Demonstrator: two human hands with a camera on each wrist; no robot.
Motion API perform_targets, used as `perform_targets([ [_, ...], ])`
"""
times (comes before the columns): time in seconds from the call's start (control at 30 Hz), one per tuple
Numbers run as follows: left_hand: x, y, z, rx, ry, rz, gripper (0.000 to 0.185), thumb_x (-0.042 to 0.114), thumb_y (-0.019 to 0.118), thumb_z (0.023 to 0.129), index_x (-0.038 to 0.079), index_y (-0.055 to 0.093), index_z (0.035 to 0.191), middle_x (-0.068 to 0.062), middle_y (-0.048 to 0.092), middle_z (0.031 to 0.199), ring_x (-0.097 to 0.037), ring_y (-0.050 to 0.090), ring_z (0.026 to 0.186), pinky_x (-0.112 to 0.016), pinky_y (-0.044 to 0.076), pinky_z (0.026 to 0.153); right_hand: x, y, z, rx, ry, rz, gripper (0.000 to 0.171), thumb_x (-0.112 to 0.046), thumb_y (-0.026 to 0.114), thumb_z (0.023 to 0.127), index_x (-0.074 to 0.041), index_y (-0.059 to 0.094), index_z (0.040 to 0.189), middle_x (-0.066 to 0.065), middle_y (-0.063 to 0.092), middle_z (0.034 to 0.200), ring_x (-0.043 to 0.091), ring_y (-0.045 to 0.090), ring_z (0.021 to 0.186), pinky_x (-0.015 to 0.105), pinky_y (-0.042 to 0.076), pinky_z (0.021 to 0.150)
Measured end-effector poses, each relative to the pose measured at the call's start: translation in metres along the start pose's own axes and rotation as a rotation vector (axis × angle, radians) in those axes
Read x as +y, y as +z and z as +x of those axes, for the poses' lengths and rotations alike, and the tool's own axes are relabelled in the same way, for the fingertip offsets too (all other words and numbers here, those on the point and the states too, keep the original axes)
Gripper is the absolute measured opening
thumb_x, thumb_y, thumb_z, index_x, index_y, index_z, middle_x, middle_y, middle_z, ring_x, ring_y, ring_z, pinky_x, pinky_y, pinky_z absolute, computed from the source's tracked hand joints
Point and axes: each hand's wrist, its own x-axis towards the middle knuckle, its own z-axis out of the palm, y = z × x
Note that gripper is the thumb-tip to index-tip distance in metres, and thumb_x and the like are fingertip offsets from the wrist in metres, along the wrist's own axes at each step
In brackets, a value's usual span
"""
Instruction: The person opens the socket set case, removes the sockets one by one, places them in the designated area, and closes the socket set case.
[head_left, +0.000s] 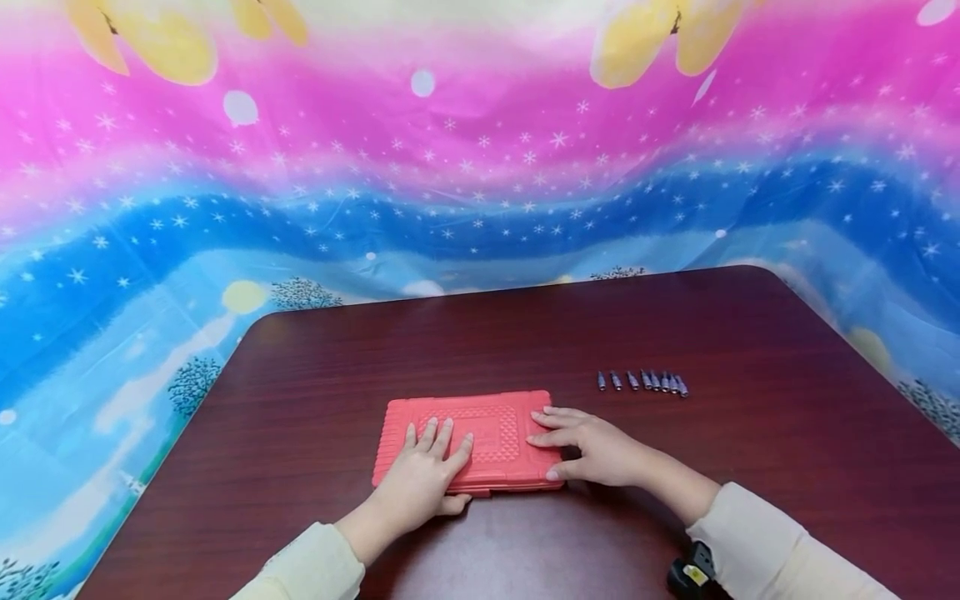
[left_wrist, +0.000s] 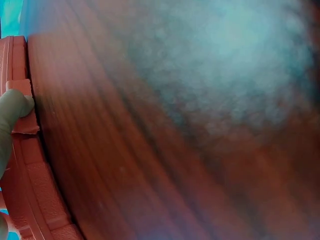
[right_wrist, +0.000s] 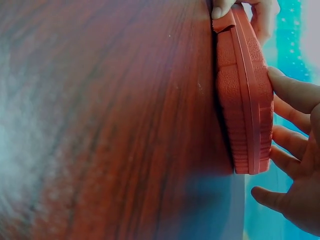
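Flat on the dark wooden counter (head_left: 750, 350) lies a closed red plastic case (head_left: 480, 421), near the person's edge and roughly central. Both hands rest on it. The left hand (head_left: 423, 475) lies on the lid's left part with fingers straight and slightly spread, its thumb against a latch on the front edge. The right hand (head_left: 592, 446) covers the case's right end, fingers straight on the lid and thumb at the front corner. Well apart to the right, a short row of small metal screwdriver bits (head_left: 641, 382) lies on the counter. A colourful starry cloth (head_left: 480, 183) hangs behind.
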Motion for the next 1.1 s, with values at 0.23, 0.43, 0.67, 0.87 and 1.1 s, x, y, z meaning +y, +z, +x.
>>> perform_targets([
  [0.23,0.001,0.003,-0.004,0.053,-0.003,0.021,0.062,0.049,0.062,0.067,0.01,0.054,0.114,-0.024,0.052,0.111,-0.039,0.049,0.101,-0.056,0.038,0.077,-0.001,0.003,0.0,0.001,-0.005,0.019,0.044,-0.036,0.061,0.078,-0.015,0.057,0.117,0.006,0.041,0.13,0.025,0.03,0.122,0.046,0.028,0.093],
  [0.43,0.002,0.004,-0.006,0.054,-0.02,-0.004,0.062,0.049,0.063,0.066,0.011,0.055,0.114,-0.023,0.052,0.112,-0.039,0.049,0.101,-0.056,0.038,0.078,-0.002,0.006,0.0,-0.001,-0.008,0.022,0.044,-0.034,0.062,0.077,-0.014,0.057,0.117,0.007,0.041,0.13,0.025,0.03,0.121,0.045,0.028,0.093],
  [0.67,0.001,0.0,-0.009,-0.048,-0.059,-0.071,0.066,0.049,0.062,0.069,0.009,0.05,0.121,-0.024,0.045,0.12,-0.041,0.042,0.108,-0.057,0.032,0.084,-0.001,0.011,0.0,0.012,0.013,0.091,0.046,-0.034,0.061,0.078,-0.015,0.055,0.119,0.005,0.037,0.133,0.025,0.025,0.124,0.046,0.027,0.094],
  [0.87,-0.006,-0.006,-0.008,-0.16,-0.122,-0.198,0.07,0.053,0.058,0.072,0.009,0.046,0.125,-0.023,0.039,0.126,-0.039,0.034,0.116,-0.055,0.025,0.091,0.0,0.015,0.004,0.041,0.023,0.125,0.047,-0.034,0.059,0.08,-0.015,0.052,0.122,0.005,0.034,0.135,0.023,0.021,0.126,0.047,0.025,0.095],
  [1.1,-0.022,-0.011,-0.004,-0.192,-0.229,-0.418,0.068,0.05,0.057,0.075,0.011,0.042,0.129,-0.014,0.031,0.135,-0.029,0.027,0.123,-0.048,0.02,0.097,0.003,0.012,0.001,0.103,0.008,0.01,0.041,-0.025,0.059,0.082,-0.008,0.054,0.118,0.011,0.042,0.128,0.028,0.034,0.12,0.045,0.03,0.093],
])
